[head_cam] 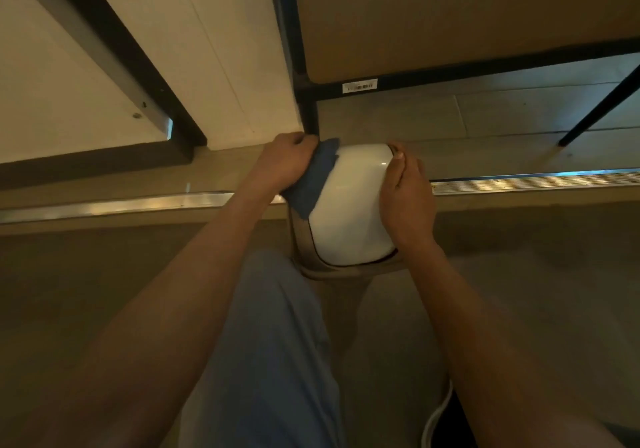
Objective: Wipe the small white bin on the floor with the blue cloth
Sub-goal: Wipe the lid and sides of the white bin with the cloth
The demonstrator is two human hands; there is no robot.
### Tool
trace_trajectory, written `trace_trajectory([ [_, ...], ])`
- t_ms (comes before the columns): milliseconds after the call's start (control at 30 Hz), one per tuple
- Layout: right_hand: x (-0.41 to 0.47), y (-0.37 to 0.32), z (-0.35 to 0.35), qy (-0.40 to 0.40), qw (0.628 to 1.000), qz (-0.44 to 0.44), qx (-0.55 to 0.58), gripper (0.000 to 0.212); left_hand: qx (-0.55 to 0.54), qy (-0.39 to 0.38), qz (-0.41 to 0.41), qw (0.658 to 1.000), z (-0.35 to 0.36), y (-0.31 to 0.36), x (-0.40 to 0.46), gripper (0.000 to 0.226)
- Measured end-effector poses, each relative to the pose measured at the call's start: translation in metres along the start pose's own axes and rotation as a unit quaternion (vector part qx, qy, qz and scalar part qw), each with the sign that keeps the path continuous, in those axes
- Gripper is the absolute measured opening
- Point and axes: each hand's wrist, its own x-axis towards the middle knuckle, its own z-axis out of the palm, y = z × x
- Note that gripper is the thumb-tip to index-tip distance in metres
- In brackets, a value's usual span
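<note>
Seen from above, looking down past a person's knee in pale blue trousers (277,343), a small white bin (349,205) stands on the floor (104,274) between two outstretched bare arms. It sits right at a metal threshold strip (138,205), close to the black leg of a shelf frame (308,108).

The left hand (289,160) grips a bunched blue cloth (317,177), fingers curled round it, and presses it against the bin's upper left side. The cloth drapes down over that edge. This looks like a wipe in progress along the lid's rim and side.

The right hand (405,194) lies flat against the bin's right side, fingers fairly straight and thumb along the top edge. It holds nothing else. It most likely steadies the light bin so the pressure of the cloth does not slide or tip it. The two hands are apart, one on each side of the bin.

The bin's glossy domed lid faces the camera, so its body and base are mostly hidden beneath it. A greyish band shows round the lower edge, but whether it is a liner, a rim or the bin's body is unclear. The left fingertips are buried in the cloth. A barcode label (360,86) on the frame is too small to read. The light is dim and yellowish, so any dirt on the bin cannot be made out.
</note>
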Motion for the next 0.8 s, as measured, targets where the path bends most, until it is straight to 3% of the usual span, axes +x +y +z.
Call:
trace_trajectory([
  [100, -0.005, 0.001, 0.002, 0.011, 1.000, -0.004, -0.008, 0.043, -0.088, 0.070, -0.020, 0.993, 0.015, 0.000, -0.011, 0.037],
  [233, -0.004, 0.001, 0.005, -0.007, 1.000, -0.021, -0.021, 0.044, -0.213, 0.209, -0.013, 0.954, 0.052, -0.028, -0.096, 0.044],
  [333, -0.005, 0.005, 0.006, -0.012, 0.999, -0.027, -0.023, 0.046, -0.192, 0.213, 0.006, 0.958, 0.064, -0.027, -0.117, 0.050],
  [500, -0.008, 0.004, 0.009, 0.020, 0.999, -0.040, -0.006, 0.045, -0.134, 0.140, -0.041, 0.980, 0.015, -0.018, -0.044, 0.039],
  [600, -0.009, 0.005, 0.010, 0.015, 0.999, -0.039, 0.000, 0.046, -0.155, 0.150, -0.041, 0.975, 0.020, -0.019, -0.035, 0.036],
  [800, 0.008, -0.004, -0.004, -0.078, 0.985, -0.131, -0.083, 0.035, -0.175, 0.190, -0.027, 0.966, 0.022, -0.023, -0.033, 0.031],
])
